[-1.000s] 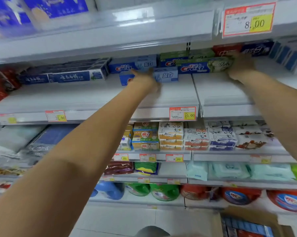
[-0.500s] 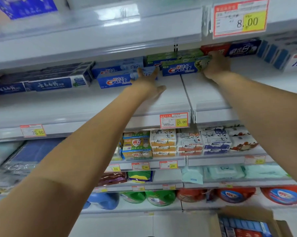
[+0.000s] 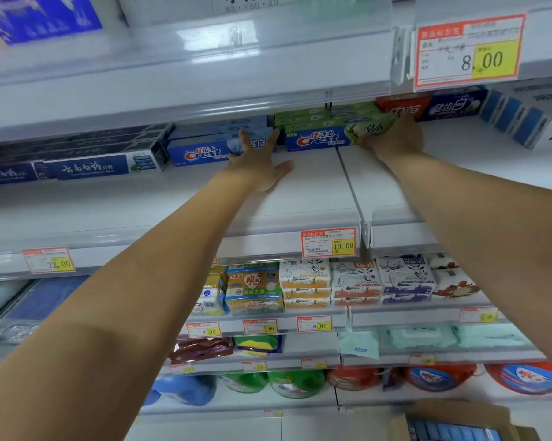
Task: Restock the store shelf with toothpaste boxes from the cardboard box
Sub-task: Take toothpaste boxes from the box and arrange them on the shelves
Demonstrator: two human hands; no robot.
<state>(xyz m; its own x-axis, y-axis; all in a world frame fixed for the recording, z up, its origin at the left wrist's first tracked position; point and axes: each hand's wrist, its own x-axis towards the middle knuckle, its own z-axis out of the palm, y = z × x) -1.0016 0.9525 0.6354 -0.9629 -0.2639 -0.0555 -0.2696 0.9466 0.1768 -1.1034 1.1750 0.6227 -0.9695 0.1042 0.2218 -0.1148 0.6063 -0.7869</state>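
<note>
Two Crest toothpaste boxes lie lengthwise along the back edge of the shelf (image 3: 316,192), their long printed faces turned toward you. The blue toothpaste box (image 3: 204,151) carries a red-and-white logo and white characters near its right end. The green-topped toothpaste box (image 3: 319,138), just to its right, has a blue front panel with the same logo and a pale green end panel printed with leaves. More green boxes are stacked behind it.

Your left hand (image 3: 258,168) reaches in palm down with the arm fully extended. Its fingers are straight and spread, the fingertips (image 3: 244,136) touch the right end of the blue toothpaste box, and the thumb points right over the bare shelf. It grips nothing.

Your right hand (image 3: 395,138) is at the right end of the green-topped toothpaste box, cupped round that end and holding it. The fingertips of this hand are hidden.

A price tag (image 3: 328,243) reading 10.00 hangs on the front edge of the shelf, between your forearms. The cardboard box (image 3: 459,415) stands open far below the shelf's right part, with blue packs showing inside.
</note>
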